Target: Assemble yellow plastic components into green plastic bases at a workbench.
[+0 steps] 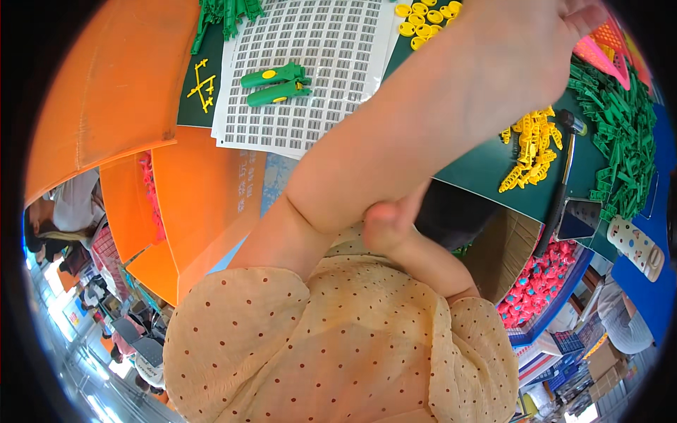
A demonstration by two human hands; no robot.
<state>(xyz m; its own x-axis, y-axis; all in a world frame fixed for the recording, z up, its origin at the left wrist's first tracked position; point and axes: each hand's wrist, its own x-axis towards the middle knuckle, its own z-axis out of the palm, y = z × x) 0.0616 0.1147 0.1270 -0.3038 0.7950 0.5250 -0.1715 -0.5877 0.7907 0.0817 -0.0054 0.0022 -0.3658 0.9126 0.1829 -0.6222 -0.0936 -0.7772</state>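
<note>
My left arm stretches across the view to the upper right, where my left hand (546,49) is cut off by the top edge. Its visible fingertips are bent beside a pink plastic basket (605,60); whether they grip it is not clear. My right hand (395,220) is low in front of my body, partly behind my left forearm, with its fingers mostly hidden. Two green handle-shaped plastic parts with yellow ovals, an upper one (273,75) and a lower one (277,93), lie side by side on a printed white sheet (233,116).
Yellow ladder-like parts (529,151), yellow discs (422,21), a yellow sprue (202,86) and green part piles (624,134) lie on the dark green table (486,173). A black-handled tool (562,190) and a phone (580,217) are right. Below stands a bin of pink pieces (539,282).
</note>
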